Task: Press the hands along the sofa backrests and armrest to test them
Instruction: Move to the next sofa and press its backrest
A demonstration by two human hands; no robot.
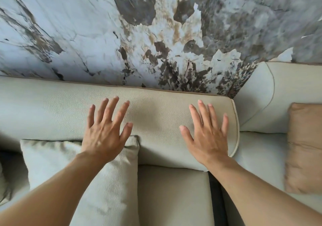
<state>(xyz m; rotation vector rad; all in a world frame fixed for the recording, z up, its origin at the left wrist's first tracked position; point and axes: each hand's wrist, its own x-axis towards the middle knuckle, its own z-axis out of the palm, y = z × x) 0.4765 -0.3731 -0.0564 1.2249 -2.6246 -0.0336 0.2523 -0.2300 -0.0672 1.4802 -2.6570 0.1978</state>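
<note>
Two bare hands, fingers spread wide and holding nothing, lie palm-down on a pale backrest (156, 121) against a marble wall (122, 34). The left hand (106, 131) and right hand (207, 136) sit well apart, likely to test the padding across its width. A cushion (61, 164) leans below the left wrist.

Pebbled leather-look sofa against a marble-patterned wall

The backrest (156, 114) is matt, pale grey-beige, with a fine grained texture like leather and smooth lighter piping along its right end. The cushion (52, 157) at the sofa's left shares that grain. The brown pillow (305, 147) at the right edge looks softer, like suede. The wall (87, 34) is smooth, veined stone.
</note>
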